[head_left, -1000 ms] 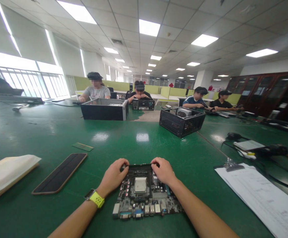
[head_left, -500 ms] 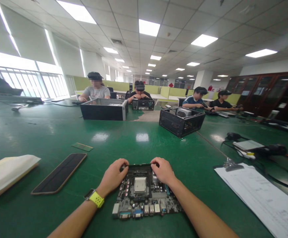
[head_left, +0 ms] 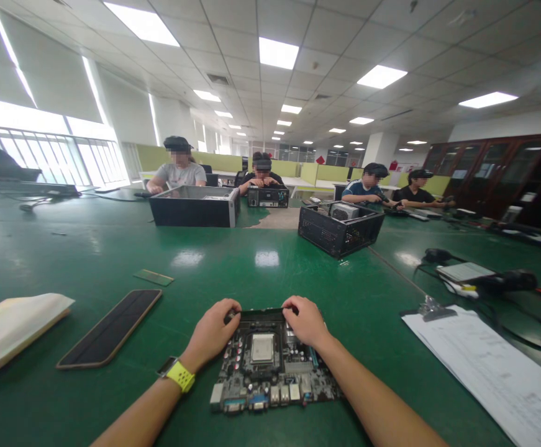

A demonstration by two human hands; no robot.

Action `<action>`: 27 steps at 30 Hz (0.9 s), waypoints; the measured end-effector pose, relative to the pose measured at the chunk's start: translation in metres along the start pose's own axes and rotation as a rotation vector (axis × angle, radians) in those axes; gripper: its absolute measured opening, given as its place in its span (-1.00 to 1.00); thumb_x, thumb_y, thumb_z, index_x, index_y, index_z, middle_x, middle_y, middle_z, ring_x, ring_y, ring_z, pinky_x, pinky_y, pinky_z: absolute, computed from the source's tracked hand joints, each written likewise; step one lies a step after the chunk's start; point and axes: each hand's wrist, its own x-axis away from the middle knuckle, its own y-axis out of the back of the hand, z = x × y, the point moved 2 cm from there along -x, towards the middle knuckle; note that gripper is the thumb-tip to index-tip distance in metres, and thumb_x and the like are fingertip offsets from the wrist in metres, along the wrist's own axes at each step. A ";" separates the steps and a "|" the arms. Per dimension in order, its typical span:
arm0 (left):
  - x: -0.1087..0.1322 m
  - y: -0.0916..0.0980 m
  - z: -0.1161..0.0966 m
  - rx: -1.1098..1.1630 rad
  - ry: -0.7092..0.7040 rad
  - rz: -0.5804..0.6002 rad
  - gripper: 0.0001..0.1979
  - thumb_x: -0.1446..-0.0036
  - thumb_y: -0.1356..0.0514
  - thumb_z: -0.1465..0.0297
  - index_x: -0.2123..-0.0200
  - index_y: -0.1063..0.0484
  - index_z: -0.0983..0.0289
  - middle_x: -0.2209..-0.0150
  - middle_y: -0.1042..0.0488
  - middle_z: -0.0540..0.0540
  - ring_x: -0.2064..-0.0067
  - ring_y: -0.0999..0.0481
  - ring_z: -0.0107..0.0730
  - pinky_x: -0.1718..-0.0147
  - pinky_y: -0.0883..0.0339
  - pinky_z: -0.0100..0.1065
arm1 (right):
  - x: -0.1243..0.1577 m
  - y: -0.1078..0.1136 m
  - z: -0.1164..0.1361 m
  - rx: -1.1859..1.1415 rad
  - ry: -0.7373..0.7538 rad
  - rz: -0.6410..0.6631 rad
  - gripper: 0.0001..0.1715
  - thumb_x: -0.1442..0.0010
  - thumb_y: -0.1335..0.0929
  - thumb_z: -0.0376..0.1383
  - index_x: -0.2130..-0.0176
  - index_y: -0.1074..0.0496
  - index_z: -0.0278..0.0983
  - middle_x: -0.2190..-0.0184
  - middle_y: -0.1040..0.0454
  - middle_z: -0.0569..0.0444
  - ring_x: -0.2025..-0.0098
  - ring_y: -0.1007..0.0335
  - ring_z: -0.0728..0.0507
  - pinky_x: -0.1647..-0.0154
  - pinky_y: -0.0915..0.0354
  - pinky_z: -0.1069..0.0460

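Note:
A computer motherboard (head_left: 293, 366) lies flat on the green table in front of me, its port side toward me. A square silver processor (head_left: 263, 349) sits in the socket near its middle. Along the board's far edge runs a dark strip (head_left: 261, 315), perhaps the memory slots. My left hand (head_left: 215, 326) is closed on the left end of this edge, thumb and fingers pinched. At the right end my right hand (head_left: 305, 320) grips the same edge with curled fingers. Both sets of fingertips are partly hidden, so the exact parts they touch cannot be made out.
Left of the board lie a dark phone (head_left: 110, 329), a green memory module (head_left: 153, 277) and a paper packet (head_left: 16, 329). A clipboard with papers (head_left: 489, 366) and cables (head_left: 526, 326) are at right. Computer cases (head_left: 193, 208) (head_left: 340, 231) stand farther back, with several people beyond.
Both hands stay at the board's far edge with almost no visible movement. The whole view has shifted very slightly.

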 end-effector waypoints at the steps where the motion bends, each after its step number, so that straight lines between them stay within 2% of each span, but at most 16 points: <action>1: 0.000 0.000 0.000 -0.001 -0.002 0.001 -0.89 -0.09 -0.04 0.38 0.34 -0.35 0.24 0.30 -0.45 0.06 0.23 -0.42 -0.27 0.19 -0.27 -0.27 | 0.000 0.000 0.000 0.001 0.000 -0.001 -0.83 -0.10 -0.27 -0.29 0.33 -0.46 -0.19 0.34 -0.49 0.12 0.24 -0.32 -0.08 0.19 -0.13 0.07; 27: 0.000 0.002 -0.002 -0.009 -0.007 -0.011 -0.87 -0.09 -0.04 0.37 0.34 -0.37 0.22 0.32 -0.46 0.04 0.25 -0.44 -0.29 0.22 -0.29 -0.30 | 0.001 0.003 0.003 0.004 -0.018 -0.003 -0.83 -0.10 -0.28 -0.30 0.32 -0.48 -0.20 0.32 -0.49 0.11 0.21 -0.32 -0.08 0.15 -0.14 0.06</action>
